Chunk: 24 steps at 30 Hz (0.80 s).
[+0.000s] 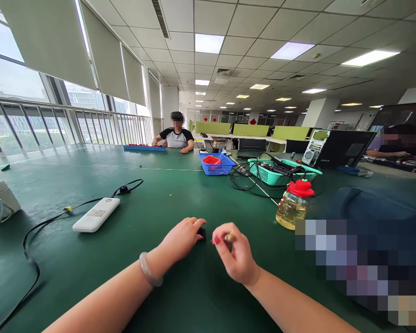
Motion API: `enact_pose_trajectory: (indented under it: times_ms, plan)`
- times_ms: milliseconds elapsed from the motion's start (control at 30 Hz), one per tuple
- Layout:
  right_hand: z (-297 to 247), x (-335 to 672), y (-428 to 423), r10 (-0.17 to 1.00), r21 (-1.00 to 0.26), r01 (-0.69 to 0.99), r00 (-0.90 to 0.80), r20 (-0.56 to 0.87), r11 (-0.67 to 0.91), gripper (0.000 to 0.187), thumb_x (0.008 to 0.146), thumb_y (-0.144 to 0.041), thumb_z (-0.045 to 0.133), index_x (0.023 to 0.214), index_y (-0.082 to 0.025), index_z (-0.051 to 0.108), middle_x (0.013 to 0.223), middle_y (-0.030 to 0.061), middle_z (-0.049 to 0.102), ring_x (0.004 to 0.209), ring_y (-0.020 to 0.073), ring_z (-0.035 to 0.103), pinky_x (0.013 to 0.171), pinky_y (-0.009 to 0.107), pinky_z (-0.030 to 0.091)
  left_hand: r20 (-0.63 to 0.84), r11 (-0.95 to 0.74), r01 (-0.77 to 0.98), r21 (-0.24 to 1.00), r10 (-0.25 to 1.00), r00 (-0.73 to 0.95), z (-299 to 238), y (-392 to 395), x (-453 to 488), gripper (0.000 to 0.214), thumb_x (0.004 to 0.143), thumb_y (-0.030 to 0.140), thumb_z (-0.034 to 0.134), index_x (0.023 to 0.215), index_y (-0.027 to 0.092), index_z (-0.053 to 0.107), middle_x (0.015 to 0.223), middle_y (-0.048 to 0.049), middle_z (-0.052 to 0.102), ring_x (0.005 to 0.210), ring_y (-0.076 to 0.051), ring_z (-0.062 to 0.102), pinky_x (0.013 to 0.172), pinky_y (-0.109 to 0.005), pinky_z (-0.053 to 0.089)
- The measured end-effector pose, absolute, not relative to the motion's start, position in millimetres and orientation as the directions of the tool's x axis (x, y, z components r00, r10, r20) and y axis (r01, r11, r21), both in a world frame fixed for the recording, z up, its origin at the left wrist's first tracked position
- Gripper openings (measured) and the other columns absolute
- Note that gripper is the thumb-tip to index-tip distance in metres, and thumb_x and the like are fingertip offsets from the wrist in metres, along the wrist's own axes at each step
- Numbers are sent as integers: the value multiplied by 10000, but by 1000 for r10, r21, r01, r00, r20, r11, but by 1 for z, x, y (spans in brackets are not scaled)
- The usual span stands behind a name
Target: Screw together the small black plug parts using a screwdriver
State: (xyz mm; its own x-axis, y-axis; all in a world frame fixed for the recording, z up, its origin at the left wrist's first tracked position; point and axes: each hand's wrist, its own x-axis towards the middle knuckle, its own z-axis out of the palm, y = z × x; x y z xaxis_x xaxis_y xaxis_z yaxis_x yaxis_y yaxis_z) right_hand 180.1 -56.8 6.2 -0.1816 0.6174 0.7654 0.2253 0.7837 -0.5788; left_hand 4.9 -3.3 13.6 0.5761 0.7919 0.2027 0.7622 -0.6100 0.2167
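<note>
One view only, from the head, looking forward and down across a green table (173, 182). Near, just left of centre: left hand (183, 237), back uppermost, thumb and forefinger apparently pinching a small black object (203, 234); on the tabletop or just above, cannot tell which. Just to the right, not touching: right hand (239, 259), fingers curled in, thumb tip close to fingertip, a small gold-coloured piece (229, 237) inside the curl; cannot tell whether gripped as a loose part or worn as a ring.

Likeliest trouble: a dropped black object. Could come from too shallow a hold at the edge; on so smooth a surface, perhaps a slide away from the fingers. Also possible: a knock against the table from the pale bracelet (150, 270) on the left wrist.

Farther left, a white device (97, 214) near a black cable (29, 256), liable to snag with a wide sweep of the left forearm. Beyond the right hand, to the right, an upright jar (293, 207) with red lid and yellowish liquid, likely to tip with an outward swing. Farther still, a teal basket (268, 174) heaped with black cords, easily dragged by one tug. At the far side, a seated person (175, 137), well apart from both hands.
</note>
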Motion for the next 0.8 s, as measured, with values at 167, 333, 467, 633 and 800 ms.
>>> enact_pose_trajectory:
  times_ms: [167, 333, 467, 633, 800]
  plan:
    - [-2, 172, -65, 223, -16, 345, -570, 790, 938, 251, 897, -329, 472, 675, -211, 472, 606, -12, 545, 522, 120, 390, 515, 289, 290, 224, -590, 721, 363, 806, 548, -2, 7, 0, 408, 862, 215, 582, 1266, 251, 537, 1180, -58, 643, 1117, -233, 575, 992, -383, 445]
    - [-8, 168, -62, 237, 76, 407, -663, 710, 910, 405, 910, -410, 448, 561, -204, 466, 547, -14, 458, 509, 126, 322, 505, 297, 226, 219, -508, 672, 539, 855, 470, -12, 14, -7, 470, 798, 255, 664, 1258, 270, 565, 1127, -42, 664, 1056, -213, 600, 973, -374, 467]
    - [-6, 174, -62, 317, -5, 432, -655, 686, 902, 402, 923, -396, 433, 574, -201, 481, 561, -8, 473, 521, 129, 326, 516, 297, 238, 228, -477, 684, 552, 876, 426, -12, 15, -7, 468, 756, 287, 709, 1212, 253, 612, 1102, -43, 685, 1101, -237, 573, 999, -398, 451]
    - [-3, 174, -62, 360, -62, 436, -643, 676, 898, 283, 896, -256, 461, 623, -198, 506, 618, 0, 539, 555, 132, 367, 539, 288, 269, 229, -494, 709, 504, 867, 442, -10, 13, -5, 344, 757, 274, 700, 1099, 246, 683, 1022, -36, 715, 1076, -246, 570, 984, -400, 453]
    - [-4, 172, -63, 382, -80, 441, -659, 648, 894, 211, 861, -207, 474, 656, -193, 519, 653, 13, 571, 580, 141, 376, 542, 286, 273, 228, -479, 715, 510, 876, 424, -11, 13, -4, 348, 740, 275, 706, 1088, 251, 692, 1021, -35, 712, 1080, -247, 565, 975, -393, 457]
